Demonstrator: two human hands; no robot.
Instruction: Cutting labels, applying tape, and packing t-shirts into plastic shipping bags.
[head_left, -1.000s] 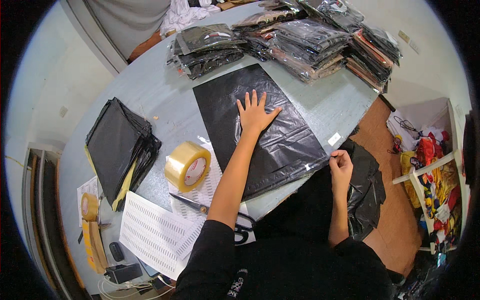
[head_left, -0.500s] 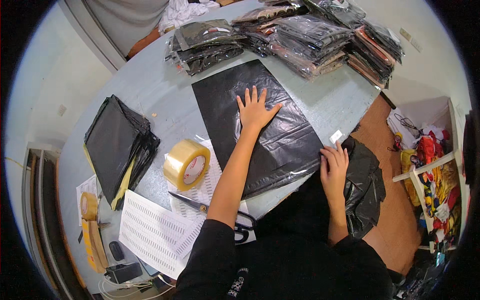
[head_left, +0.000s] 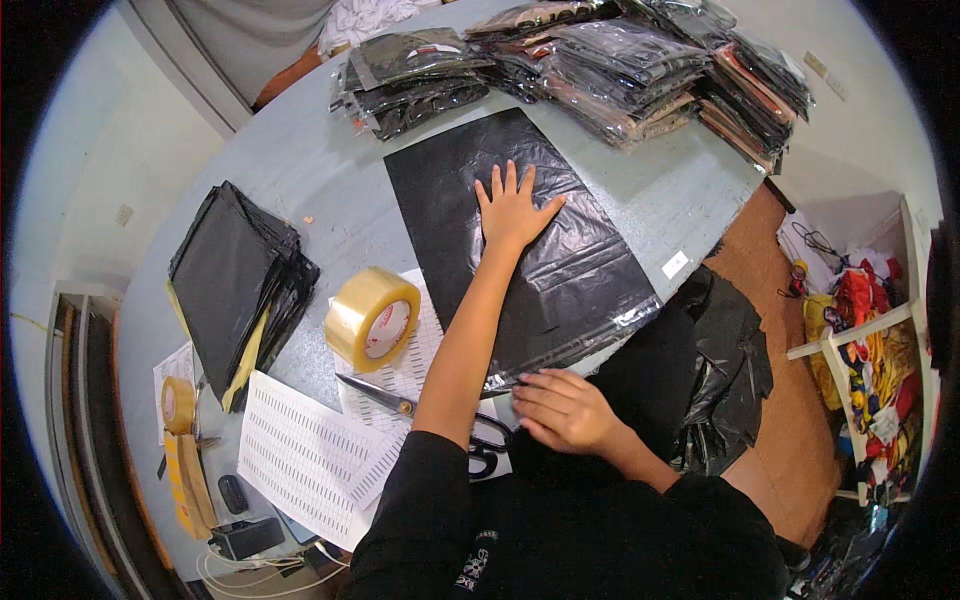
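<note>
My left hand [head_left: 515, 205] lies flat with spread fingers on a large black plastic bag [head_left: 580, 280] on the table. My right hand [head_left: 560, 410] is at the bag's near edge, fingers loosely bent and apart, holding nothing I can see. Just left of my left forearm are a wide roll of clear yellowish tape [head_left: 355, 310], printed paper sheets [head_left: 300, 450] and black-handled scissors [head_left: 395, 400], partly hidden under that arm.
A pile of black bags [head_left: 225, 280] lies on the left of the grey table [head_left: 280, 170], near a smaller tape roll [head_left: 178, 405] and cables. Stacks of wrapped packages [head_left: 620, 75] line the far side. A shelf of colourful items [head_left: 865, 320] stands right, beside crumpled black plastic [head_left: 730, 390].
My right hand has let go of the bag's right corner and moved left along the near edge, toward my left forearm. My left hand stays spread on the bag.
</note>
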